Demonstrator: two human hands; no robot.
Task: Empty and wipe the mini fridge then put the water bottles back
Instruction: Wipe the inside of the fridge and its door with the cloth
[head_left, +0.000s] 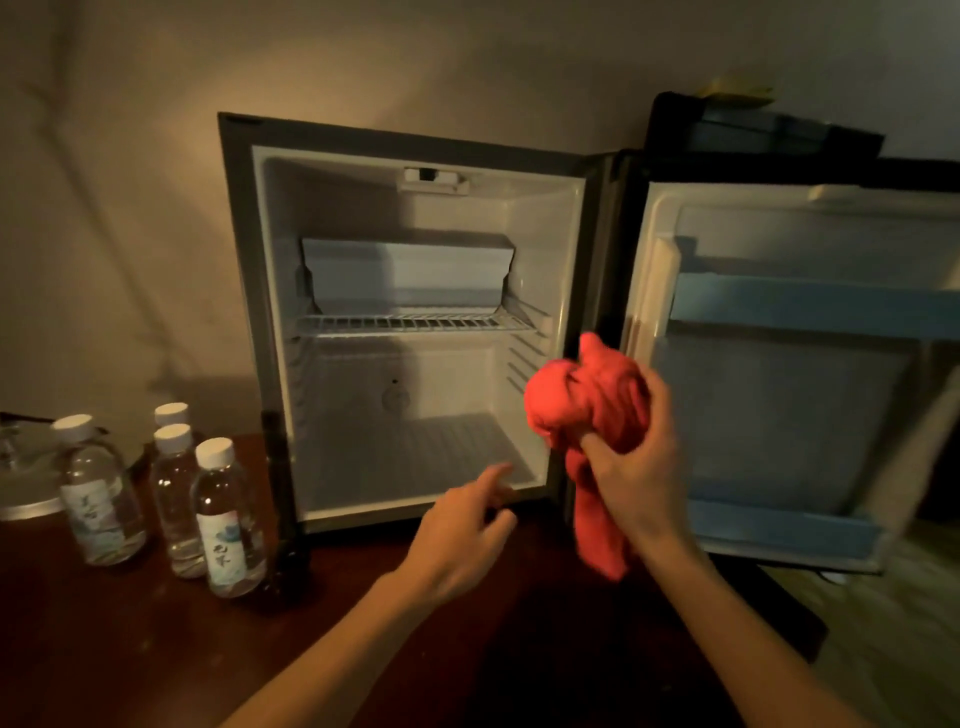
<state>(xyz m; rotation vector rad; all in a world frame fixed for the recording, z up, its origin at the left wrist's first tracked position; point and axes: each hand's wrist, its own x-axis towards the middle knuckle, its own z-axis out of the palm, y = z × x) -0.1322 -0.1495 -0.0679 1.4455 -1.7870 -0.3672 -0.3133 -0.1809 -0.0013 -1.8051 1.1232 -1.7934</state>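
The mini fridge (260, 291) stands on a dark wooden table with its door (779, 415) swung wide to the right. Inside I see only a wire shelf (415, 323) and a bare floor. Several water bottles (226, 519) with white caps stand on the table left of the fridge. My right hand (639, 467) grips a bunched red cloth (582, 400) in front of the fridge's right edge, with one end hanging down. My left hand (462, 525) hovers before the fridge's lower opening, fingers relaxed and holding nothing.
A pale round object (26, 499) lies at the far left edge behind the bottles. The wooden table (130, 649) reaches toward me. A dark box (753, 130) with something yellow on top sits behind the fridge door. Light flooring shows at the lower right.
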